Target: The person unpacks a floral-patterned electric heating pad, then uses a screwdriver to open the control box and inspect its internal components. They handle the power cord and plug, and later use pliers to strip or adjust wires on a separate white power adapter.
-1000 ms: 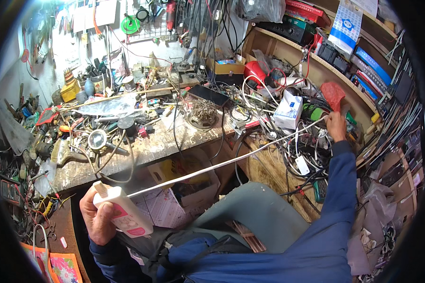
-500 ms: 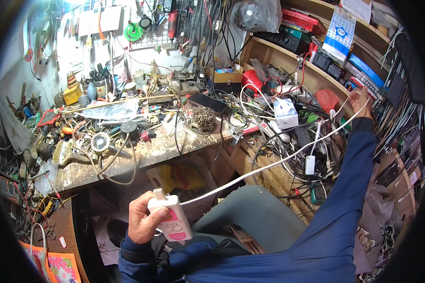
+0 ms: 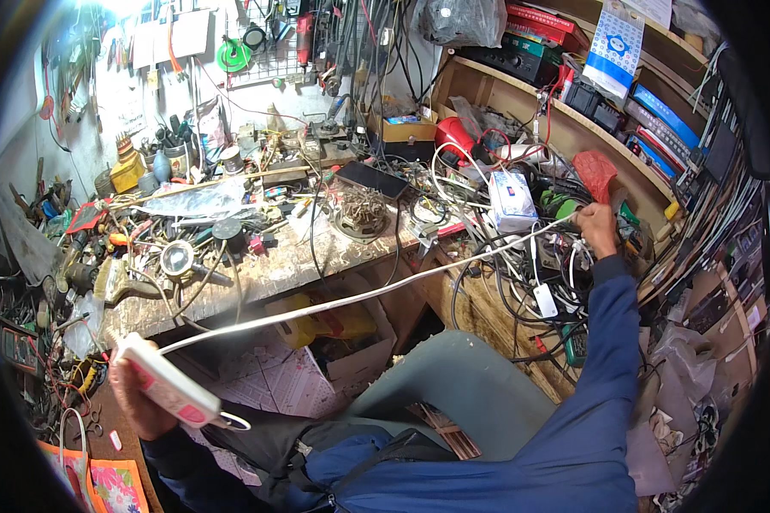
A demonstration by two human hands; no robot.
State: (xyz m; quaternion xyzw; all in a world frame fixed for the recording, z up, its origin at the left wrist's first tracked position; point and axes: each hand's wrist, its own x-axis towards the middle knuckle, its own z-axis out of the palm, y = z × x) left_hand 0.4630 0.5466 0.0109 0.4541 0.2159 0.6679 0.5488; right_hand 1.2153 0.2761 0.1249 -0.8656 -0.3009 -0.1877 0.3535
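Observation:
Low on the left, my left hand (image 3: 139, 398) is closed around a white plastic box (image 3: 169, 382) with pink markings, its exact kind unclear. A short white loop sticks out of the box's lower end. From its upper end a white cable (image 3: 329, 305) runs in a nearly straight line across to the right, over the bench edge. My right hand (image 3: 597, 229) is closed on that cable, above a heap of tangled cords. Beside the right hand are a red plastic bag (image 3: 595, 173) and a small white-and-blue carton (image 3: 512, 202).
Tools, wires and small parts crowd the wooden bench (image 3: 257, 295). A black phone (image 3: 372, 179) lies behind a round part heaped with scraps (image 3: 359, 214). A magnifier lamp (image 3: 178, 259) lies at the left. Shelves (image 3: 556, 111) with boxes rise at the right.
My left hand has moved left with the white box, which is now more tilted. My right hand has come inward from the shelf and closed on the cable.

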